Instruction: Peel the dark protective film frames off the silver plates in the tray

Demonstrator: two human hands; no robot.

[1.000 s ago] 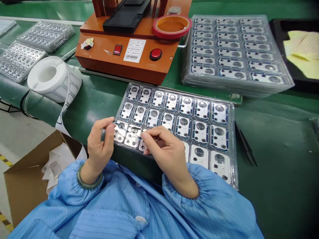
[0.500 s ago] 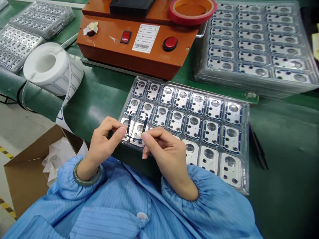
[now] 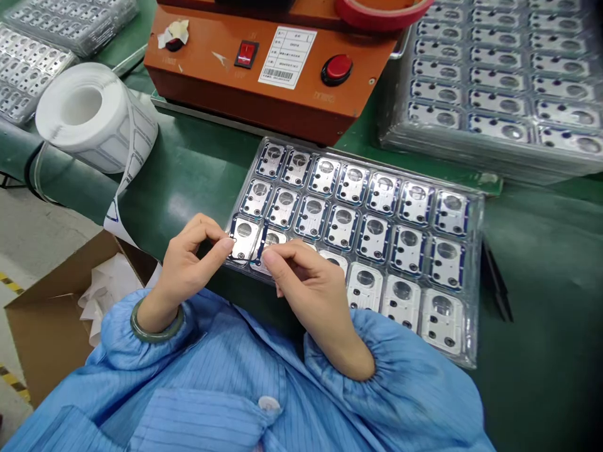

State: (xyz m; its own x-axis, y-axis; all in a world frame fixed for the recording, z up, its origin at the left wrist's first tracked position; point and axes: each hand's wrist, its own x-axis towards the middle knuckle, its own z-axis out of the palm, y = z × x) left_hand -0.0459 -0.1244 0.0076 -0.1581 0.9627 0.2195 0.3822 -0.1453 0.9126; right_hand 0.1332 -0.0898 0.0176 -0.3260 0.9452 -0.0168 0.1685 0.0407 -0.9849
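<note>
Between the pinched fingertips of my left hand [image 3: 195, 251] and my right hand [image 3: 313, 282] is a thin dark rectangular adhesive frame [image 3: 261, 242]. My left hand grips its left side and my right hand its right side. The frame hangs over the front-left metal plate [image 3: 244, 232] in a clear plastic tray [image 3: 475, 301]; whether it touches the plate I cannot tell. Plates in the two back rows carry blue-edged frames, such as this one [image 3: 340, 227]. Plates at the front right, such as this bare one [image 3: 441, 319], show plain silver edges. My right hand hides part of the front row.
Black tweezers [image 3: 495, 282] lie right of the tray. Behind it stands an orange machine [image 3: 207, 69] with a red tape roll [image 3: 384, 17] on top. Stacked trays [image 3: 490, 154] are at back right. A white label roll [image 3: 98, 125] and a cardboard box [image 3: 47, 326] are leftward.
The dark frame has come down from a raised position to lie over the front-left plate, both hands still pinching it. The view has shifted slightly.
</note>
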